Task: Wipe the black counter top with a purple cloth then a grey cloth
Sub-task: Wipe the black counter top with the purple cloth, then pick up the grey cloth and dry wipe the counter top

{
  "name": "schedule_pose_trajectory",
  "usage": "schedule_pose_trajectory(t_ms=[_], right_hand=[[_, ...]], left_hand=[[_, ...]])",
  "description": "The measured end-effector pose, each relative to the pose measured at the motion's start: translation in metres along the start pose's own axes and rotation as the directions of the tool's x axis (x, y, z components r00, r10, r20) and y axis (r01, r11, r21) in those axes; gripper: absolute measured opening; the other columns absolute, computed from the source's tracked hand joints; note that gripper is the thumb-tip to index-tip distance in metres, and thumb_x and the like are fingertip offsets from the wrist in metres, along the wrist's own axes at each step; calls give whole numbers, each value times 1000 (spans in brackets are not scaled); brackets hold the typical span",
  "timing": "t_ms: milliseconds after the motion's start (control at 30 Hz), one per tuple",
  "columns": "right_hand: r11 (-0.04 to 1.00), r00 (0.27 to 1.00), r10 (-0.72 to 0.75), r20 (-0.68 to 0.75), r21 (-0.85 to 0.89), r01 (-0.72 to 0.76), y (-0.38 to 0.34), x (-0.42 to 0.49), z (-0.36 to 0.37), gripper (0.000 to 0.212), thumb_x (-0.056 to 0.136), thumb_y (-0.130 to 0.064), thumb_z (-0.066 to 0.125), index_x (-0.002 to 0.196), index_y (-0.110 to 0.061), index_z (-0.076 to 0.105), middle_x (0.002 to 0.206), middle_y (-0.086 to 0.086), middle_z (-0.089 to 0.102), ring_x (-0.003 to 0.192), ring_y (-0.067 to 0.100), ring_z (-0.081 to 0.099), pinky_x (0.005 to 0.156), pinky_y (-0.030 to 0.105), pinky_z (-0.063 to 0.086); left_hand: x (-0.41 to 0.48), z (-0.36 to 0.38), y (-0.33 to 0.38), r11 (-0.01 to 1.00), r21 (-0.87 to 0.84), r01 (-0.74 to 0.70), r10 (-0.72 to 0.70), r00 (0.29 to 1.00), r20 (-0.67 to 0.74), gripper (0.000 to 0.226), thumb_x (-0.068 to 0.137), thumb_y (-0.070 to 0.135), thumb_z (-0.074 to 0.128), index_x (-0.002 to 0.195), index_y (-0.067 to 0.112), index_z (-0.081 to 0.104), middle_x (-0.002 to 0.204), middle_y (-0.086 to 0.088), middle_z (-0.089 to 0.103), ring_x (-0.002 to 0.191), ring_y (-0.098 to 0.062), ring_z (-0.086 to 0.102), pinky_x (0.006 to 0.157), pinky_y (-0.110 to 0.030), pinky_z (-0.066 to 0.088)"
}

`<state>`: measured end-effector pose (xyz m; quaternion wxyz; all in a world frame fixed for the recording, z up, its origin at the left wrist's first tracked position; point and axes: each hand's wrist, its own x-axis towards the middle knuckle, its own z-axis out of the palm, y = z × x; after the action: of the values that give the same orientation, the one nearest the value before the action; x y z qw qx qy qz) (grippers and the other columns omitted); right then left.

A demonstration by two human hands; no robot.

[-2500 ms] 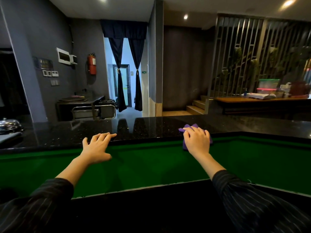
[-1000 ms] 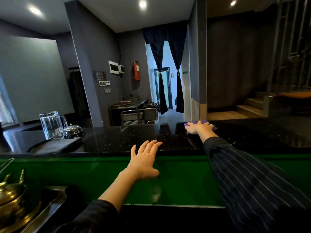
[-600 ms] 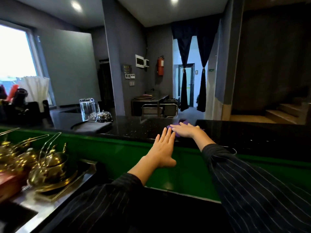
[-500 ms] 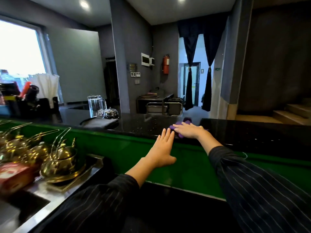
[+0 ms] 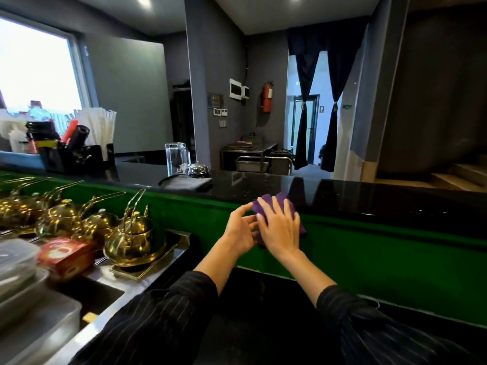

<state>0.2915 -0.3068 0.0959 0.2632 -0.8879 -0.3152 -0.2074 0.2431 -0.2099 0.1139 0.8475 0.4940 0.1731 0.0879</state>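
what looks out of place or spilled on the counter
Nothing spilled or damaged. The purple cloth hangs partly off the black counter, draped over its near edge onto the green front, under the right hand.

The black counter top [image 5: 369,201] is glossy, speckled and mirror-smooth, while the purple cloth [image 5: 279,204] at its near edge and the folded grey cloth [image 5: 187,182] further left look soft and matt. At near left the teapots [image 5: 131,233] are polished golden metal on a duller steel worktop [image 5: 181,235], and the far jug [image 5: 177,159] is clear glass.
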Motion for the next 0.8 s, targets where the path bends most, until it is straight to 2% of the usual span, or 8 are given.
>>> schedule_pose_trajectory(t_ms=[100, 200, 367, 467, 567, 667, 733, 800], right_hand=[[948, 976, -58, 208, 317, -11, -34, -21, 33, 65, 99, -32, 42, 154, -36, 8, 163, 2, 12, 150, 30, 8, 118, 51, 15], [849, 938, -90, 335, 519, -104, -63, -40, 60, 74, 94, -24, 47, 155, -30, 6, 160, 5, 24, 145, 27, 26, 116, 40, 27], [733, 869, -104, 484, 627, -262, -129, -65, 96, 75, 91, -8, 45, 155, -29, 12, 153, 6, 37, 133, 22, 44, 98, 27, 38], [592, 856, -52, 515, 706, -388, -160, -68, 114, 82, 84, 3, 50, 155, -24, 18, 155, 7, 32, 137, 24, 38, 101, 32, 41], [482, 817, -40, 576, 727, -489, -185, -70, 127, 82, 80, 5, 53, 150, -27, 26, 137, 4, 42, 122, 23, 48, 83, 29, 48], [600, 846, 20, 533, 670, -437, -203, -73, 146, 69, 78, 2, 62, 139, -24, 44, 127, 8, 48, 111, 23, 54, 89, 34, 52], [732, 874, 55, 482, 576, -364, -213, -77, 159, 54, 80, -3, 66, 130, -18, 54, 126, 9, 45, 114, 23, 51, 89, 26, 47], [828, 896, 31, 443, 491, -271, -220, -81, 170, 41, 85, -4, 64, 124, -13, 59, 124, 8, 42, 113, 21, 50, 85, 16, 39]], left_hand=[[-14, -44, 7, 996, 88, 8, -3, 999, -54, 20, 84, 26, 55, 82, 10, 65, 62, -3, 61, 52, -17, 55, 56, -26, 42], [-34, -94, 5, 968, 244, 55, -22, 990, -138, 12, 85, 7, 54, 75, 9, 60, 57, -3, 60, 41, -13, 54, 46, -20, 44], [-70, -188, 22, 938, 331, 99, -11, 966, -259, 17, 82, -6, 53, 76, 9, 60, 72, -11, 60, 46, -16, 58, 49, -23, 49], [-89, -231, 41, 936, 330, 118, -54, 979, -198, 20, 85, -6, 48, 83, 10, 60, 74, -10, 62, 55, -17, 62, 51, -24, 53], [-99, -263, 49, 918, 365, 154, -88, 978, -192, 20, 87, -6, 46, 89, 9, 60, 78, -11, 61, 54, -16, 64, 49, -22, 53], [-96, -294, 44, 835, 533, 132, 57, 945, -323, 10, 74, 5, 58, 82, 6, 64, 77, -14, 62, 69, -27, 63, 57, -29, 56], [-91, -315, 36, 690, 716, 106, 248, 894, -372, 21, 63, 10, 61, 80, 2, 70, 81, -19, 68, 83, -37, 65, 75, -42, 55], [-93, -322, 28, 588, 805, 75, 361, 867, -345, 21, 71, 6, 61, 89, 2, 70, 90, -18, 70, 90, -33, 65, 77, -40, 52]])
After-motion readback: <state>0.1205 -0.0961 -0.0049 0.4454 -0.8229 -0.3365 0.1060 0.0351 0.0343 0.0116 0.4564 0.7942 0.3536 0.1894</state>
